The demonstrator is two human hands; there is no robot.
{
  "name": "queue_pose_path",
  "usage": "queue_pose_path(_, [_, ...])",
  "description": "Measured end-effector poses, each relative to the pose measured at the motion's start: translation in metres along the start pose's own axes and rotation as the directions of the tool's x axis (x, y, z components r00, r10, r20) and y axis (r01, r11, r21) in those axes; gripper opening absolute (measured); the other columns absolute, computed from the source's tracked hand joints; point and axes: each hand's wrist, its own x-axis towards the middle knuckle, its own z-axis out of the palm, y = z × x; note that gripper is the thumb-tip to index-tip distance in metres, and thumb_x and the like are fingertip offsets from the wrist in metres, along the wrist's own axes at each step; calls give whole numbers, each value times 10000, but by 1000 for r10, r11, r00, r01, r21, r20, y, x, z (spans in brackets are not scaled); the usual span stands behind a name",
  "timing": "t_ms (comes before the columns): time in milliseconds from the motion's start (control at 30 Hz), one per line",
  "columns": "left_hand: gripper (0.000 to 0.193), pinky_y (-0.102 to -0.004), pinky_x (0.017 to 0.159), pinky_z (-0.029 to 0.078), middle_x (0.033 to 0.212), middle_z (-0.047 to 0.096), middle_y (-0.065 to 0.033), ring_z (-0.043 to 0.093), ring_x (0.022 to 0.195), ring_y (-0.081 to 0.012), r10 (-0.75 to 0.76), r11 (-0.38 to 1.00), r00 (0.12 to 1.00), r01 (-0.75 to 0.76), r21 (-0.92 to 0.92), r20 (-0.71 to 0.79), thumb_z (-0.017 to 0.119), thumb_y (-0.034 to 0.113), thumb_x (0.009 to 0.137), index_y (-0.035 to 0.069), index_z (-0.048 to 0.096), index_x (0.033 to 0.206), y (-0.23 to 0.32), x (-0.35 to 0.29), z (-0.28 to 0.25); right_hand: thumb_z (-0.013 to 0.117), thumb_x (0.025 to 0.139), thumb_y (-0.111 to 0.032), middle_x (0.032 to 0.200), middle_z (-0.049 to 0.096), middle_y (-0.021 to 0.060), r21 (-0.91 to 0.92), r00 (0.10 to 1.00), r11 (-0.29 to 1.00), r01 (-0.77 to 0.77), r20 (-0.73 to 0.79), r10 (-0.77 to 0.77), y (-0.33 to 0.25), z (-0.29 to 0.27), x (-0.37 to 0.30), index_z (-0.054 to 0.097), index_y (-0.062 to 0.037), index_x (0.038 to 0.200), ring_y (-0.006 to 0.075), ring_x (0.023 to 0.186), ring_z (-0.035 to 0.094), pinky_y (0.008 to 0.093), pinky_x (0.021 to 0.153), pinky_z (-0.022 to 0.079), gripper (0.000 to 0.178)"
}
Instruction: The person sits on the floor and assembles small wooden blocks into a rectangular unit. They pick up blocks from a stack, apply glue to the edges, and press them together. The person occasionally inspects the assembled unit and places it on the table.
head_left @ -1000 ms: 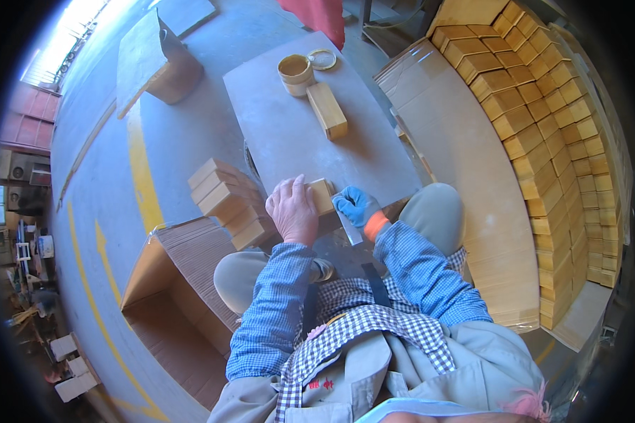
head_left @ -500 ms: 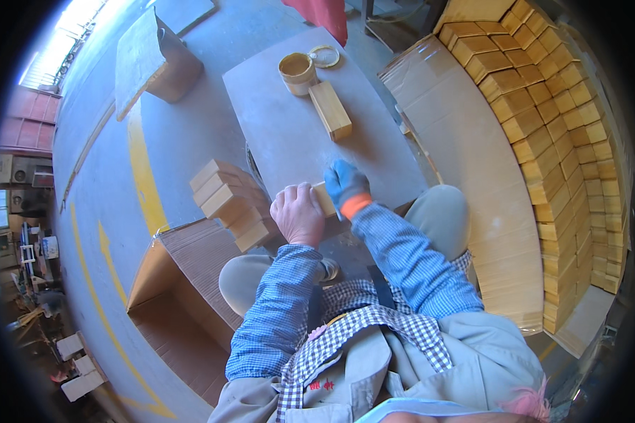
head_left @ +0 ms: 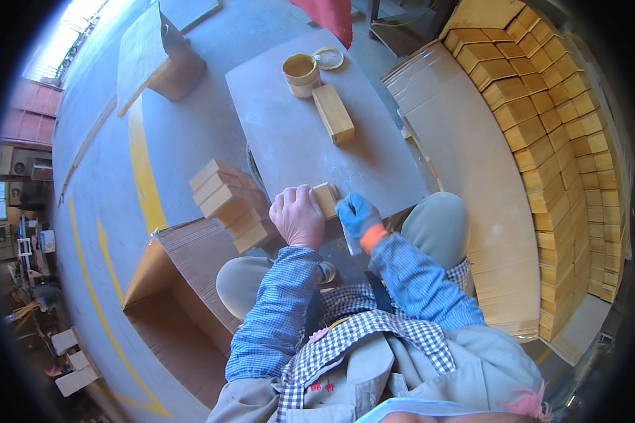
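At the near edge of the low grey table (head_left: 282,130), my bare left hand (head_left: 297,215) is closed over a wooden block (head_left: 325,200), whose right end sticks out past my fingers. Just right of that end is my right hand (head_left: 358,214), in a blue glove with an orange cuff. Its fingers are closed on a flat pale strip (head_left: 350,240) that points down toward my lap; the glove hides its upper part. Farther up the table lies another wooden block (head_left: 333,115), touching or nearly touching an open can of yellow-brown paste (head_left: 302,74).
Behind the can lies its round lid (head_left: 329,58). Bare wooden blocks (head_left: 227,197) are stacked left of the table, above an open cardboard box (head_left: 183,310). On the right, a large carton (head_left: 466,183) holds many yellowish blocks (head_left: 543,155) in rows. A bent board (head_left: 155,60) stands far left.
My right hand has drawn back to the right and slightly toward me, baring the block's end and the pale strip. My left hand has stayed on the block.
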Motion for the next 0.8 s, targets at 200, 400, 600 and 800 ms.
queue_pose_path(200, [186, -454, 963, 405, 1036, 657, -57, 585, 1060, -280, 17, 1000, 1000, -17, -1, 22, 576, 263, 970, 135, 695, 1034, -2, 1, -1, 665, 964, -247, 706, 562, 7, 95, 999, 995, 40, 8, -41, 0, 2, 27, 599, -78, 810, 106, 648, 483, 334, 609, 481, 238])
queue_pose_path(400, [192, -453, 945, 422, 1041, 655, -49, 584, 1061, -281, 12, 1000, 1000, -12, 17, 1, 551, 271, 993, 150, 692, 1041, -1, 1, -1, 666, 948, -301, 789, 628, 50, 248, 902, 921, -299, 389, 188, 3, -14, 19, 653, -75, 871, 163, 683, 543, 376, 650, 491, 238])
queue_pose_path(600, [198, -452, 935, 427, 1043, 652, -46, 581, 1059, -284, 25, 999, 999, -25, 29, 30, 534, 276, 1008, 155, 688, 1036, -1, 3, -3, 692, 943, -289, 770, 610, 7, 433, 914, 847, -308, 381, 138, -6, -19, 27, 658, -92, 875, 104, 698, 552, 315, 628, 490, 211])
queue_pose_path(800, [188, -460, 957, 409, 1024, 651, -61, 584, 1051, -282, -6, 1000, 1000, 6, -6, 14, 564, 273, 979, 137, 689, 1012, 1, 4, -2, 671, 961, -235, 794, 600, -19, 101, 926, 967, -232, 327, 188, 6, -19, 14, 653, -98, 873, 93, 727, 542, 295, 657, 485, 164])
